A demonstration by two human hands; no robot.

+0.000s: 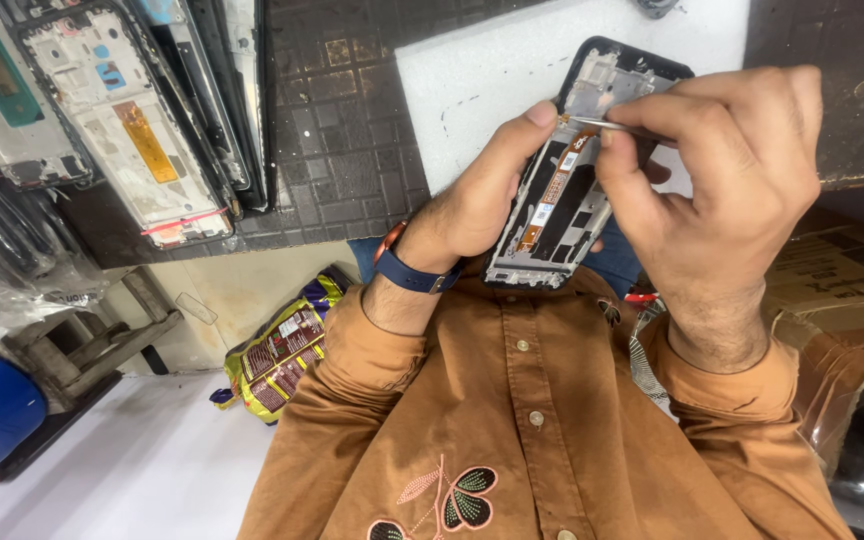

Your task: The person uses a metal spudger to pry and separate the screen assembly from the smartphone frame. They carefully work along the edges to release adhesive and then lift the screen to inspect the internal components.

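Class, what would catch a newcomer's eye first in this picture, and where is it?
In the upper middle, an opened phone frame with orange flex cable sits in the left hand, while the right hand pinches thin metal tweezers at its top. At upper left, more stripped phone frames lie on the dark mat.

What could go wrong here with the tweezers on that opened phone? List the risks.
1. The right hand presses the thin metal tweezers at the orange flex cable; a slip might tear or scratch it.
2. The left hand holds the opened phone frame in the air above the person's lap, not on the white mat; it could tilt or drop.
3. Any small part lifted there would likely fall onto the brown shirt.
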